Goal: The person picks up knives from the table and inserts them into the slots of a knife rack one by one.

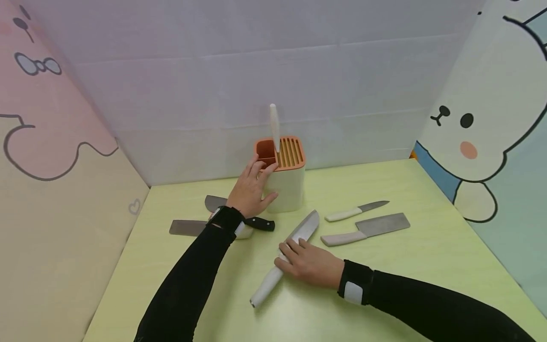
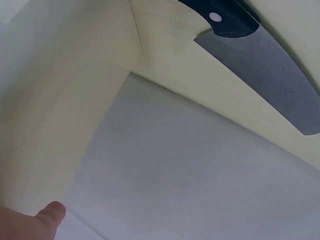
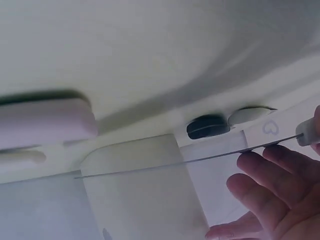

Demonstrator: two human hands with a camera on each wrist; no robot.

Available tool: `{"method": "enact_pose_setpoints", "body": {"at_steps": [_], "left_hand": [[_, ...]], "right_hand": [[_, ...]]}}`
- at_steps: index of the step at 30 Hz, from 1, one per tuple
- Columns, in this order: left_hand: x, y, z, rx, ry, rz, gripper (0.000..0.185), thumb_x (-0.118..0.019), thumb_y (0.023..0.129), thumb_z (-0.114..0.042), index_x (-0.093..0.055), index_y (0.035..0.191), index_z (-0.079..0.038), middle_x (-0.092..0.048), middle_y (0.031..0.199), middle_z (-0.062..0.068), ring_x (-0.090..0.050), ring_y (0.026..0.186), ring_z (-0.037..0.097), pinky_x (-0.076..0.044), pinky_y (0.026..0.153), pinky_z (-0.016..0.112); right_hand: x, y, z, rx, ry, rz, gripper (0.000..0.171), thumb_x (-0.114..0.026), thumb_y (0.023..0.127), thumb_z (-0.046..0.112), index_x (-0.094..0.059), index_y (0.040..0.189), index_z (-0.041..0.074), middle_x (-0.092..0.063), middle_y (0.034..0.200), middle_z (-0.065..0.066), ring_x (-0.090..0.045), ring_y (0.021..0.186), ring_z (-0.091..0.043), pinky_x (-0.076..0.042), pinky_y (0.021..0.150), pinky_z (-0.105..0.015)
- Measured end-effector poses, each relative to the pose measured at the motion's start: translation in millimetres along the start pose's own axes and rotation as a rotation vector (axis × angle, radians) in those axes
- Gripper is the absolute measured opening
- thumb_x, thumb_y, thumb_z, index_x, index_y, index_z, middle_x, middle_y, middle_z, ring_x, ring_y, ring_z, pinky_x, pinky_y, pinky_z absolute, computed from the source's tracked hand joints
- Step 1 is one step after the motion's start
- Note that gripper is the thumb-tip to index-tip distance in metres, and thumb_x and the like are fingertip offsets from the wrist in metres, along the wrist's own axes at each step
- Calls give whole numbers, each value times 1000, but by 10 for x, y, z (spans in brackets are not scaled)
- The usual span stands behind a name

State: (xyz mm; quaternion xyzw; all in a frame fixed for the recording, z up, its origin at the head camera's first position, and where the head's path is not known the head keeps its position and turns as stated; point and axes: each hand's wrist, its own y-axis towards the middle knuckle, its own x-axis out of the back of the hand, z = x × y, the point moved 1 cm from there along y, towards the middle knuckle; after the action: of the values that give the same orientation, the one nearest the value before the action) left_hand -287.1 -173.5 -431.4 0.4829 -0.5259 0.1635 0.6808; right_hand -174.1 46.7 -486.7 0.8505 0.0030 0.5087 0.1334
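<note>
On the bench [image 1: 427, 266], the block [image 1: 286, 183] stands far centre with one white knife upright in its slots, and the left hand [image 1: 249, 190] steadies it, fingers [image 1: 256, 168] loosely spread against its left wall and rim. The large knife [image 1: 286, 254] lies near centre, blade pointing toward the block; the right hand [image 1: 309, 263] rests on its handle-blade junction, fingers [image 1: 288, 247] extended, close together and pressing down, not yet wrapped. In my judgement, the grip should close fully on the handle, clear of the edge, before lifting, with the block held firm.
</note>
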Motion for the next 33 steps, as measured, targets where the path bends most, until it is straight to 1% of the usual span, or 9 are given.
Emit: {"method": "enact_pose_setpoints", "body": {"at_steps": [6, 11, 15, 18, 20, 23, 27, 29, 33], "left_hand": [[-5, -4, 1, 5, 1, 20, 79, -67, 87, -41, -26, 150, -18, -37, 136, 16, -11, 145, 35, -5, 118, 36], [-24, -13, 9, 3, 10, 27, 79, -66, 88, -42, -25, 151, -18, -37, 135, 16, -8, 146, 33, -3, 118, 36], [-34, -24, 17, -8, 9, 11, 79, -67, 87, -42, -25, 150, -18, -37, 135, 16, -7, 146, 33, -4, 118, 36], [-35, -28, 19, -15, 6, -4, 79, -68, 87, -41, -26, 150, -18, -36, 135, 16, -8, 146, 33, -5, 118, 36], [-37, -28, 21, -14, 6, -6, 80, -68, 87, -40, -25, 150, -18, -36, 136, 16, -8, 146, 33, -5, 118, 36], [-36, -26, 23, -9, 10, -7, 80, -68, 87, -40, -25, 150, -18, -35, 136, 16, -8, 145, 33, -5, 118, 36], [-36, -21, 26, -9, 9, -14, 80, -69, 86, -40, -26, 150, -18, -35, 137, 16, -9, 145, 34, -6, 118, 36], [-38, -17, 30, -14, 8, -20, 81, -69, 86, -40, -26, 150, -18, -35, 137, 16, -12, 144, 36, -7, 118, 36], [-22, -14, 25, -11, 2, -15, 81, -70, 85, -39, -26, 150, -18, -36, 136, 16, -13, 144, 37, -12, 117, 37]], "right_hand": [[185, -49, -132, 3, -18, -4, 27, -42, 101, 15, -53, 126, 11, -60, 124, -17, -61, 110, -30, -55, 81, -39], [337, -108, -251, -12, -22, -25, 40, -66, 89, 17, -52, 125, 10, -59, 124, -18, -60, 111, -31, -54, 83, -39], [449, -155, -364, -34, -12, -74, 27, -38, 103, 10, -52, 126, 8, -58, 125, -19, -60, 112, -32, -53, 84, -40], [548, -175, -461, -60, -8, -119, 46, -12, 105, 7, -52, 127, 7, -58, 127, -20, -60, 113, -32, -53, 86, -42], [629, -183, -531, -73, -17, -144, 44, -14, 106, 7, -53, 128, 6, -58, 128, -21, -59, 114, -33, -52, 88, -42], [750, -181, -645, -85, -36, -173, 30, -44, 100, 3, -52, 129, 3, -57, 129, -23, -59, 115, -34, -52, 88, -42], [883, -179, -799, -94, -48, -226, 59, -77, 76, 0, -51, 130, 1, -56, 129, -25, -58, 116, -35, -52, 87, -42], [932, -184, -866, -103, -53, -247, 50, -70, 83, -2, -52, 129, 0, -56, 130, -25, -57, 117, -35, -52, 88, -42], [1012, -173, -994, -129, -62, -294, 29, -40, 102, 4, -54, 128, 1, -56, 130, -24, -57, 118, -35, -52, 88, -41]]}}
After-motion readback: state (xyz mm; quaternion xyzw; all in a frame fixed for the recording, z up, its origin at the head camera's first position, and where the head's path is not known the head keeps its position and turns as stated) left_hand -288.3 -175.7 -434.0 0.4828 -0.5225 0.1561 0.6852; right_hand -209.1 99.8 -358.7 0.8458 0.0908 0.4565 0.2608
